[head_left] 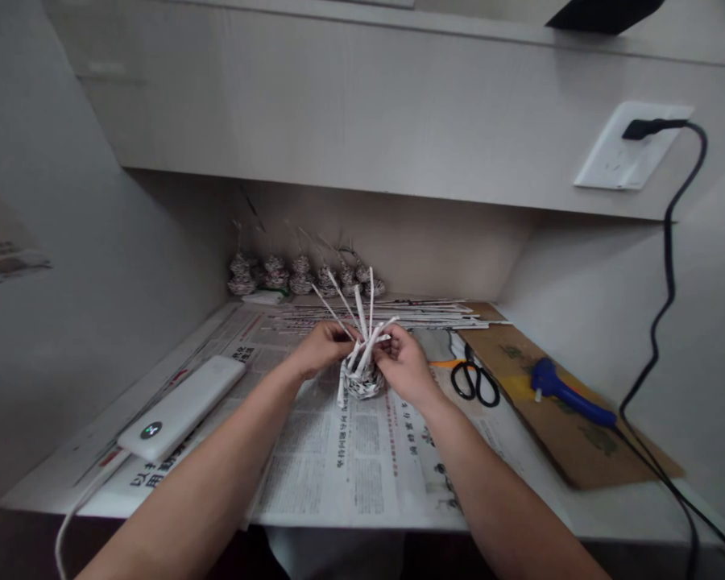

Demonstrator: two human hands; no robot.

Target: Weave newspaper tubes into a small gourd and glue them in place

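A small woven piece of rolled newspaper strips (363, 382) stands on the newspaper in front of me, with several strip ends fanning upward from it. My left hand (329, 345) is closed at its upper left side, fingers pinching at the strips. My right hand (403, 361) is closed on the opposite side, thumb and fingers gripping a strip near the rim. Parts of the fingertips are hidden behind the strips. Beyond the hands lie many loose paper strips (411, 312).
Several gourd-shaped woven pieces (300, 275) line the back wall. Black-handled scissors (474, 383) lie at right, beside cardboard (556, 427) bearing a blue glue gun (571, 395) with a trailing black cord (652, 322). A white power bank (184, 407) lies left on the newspaper (314, 475).
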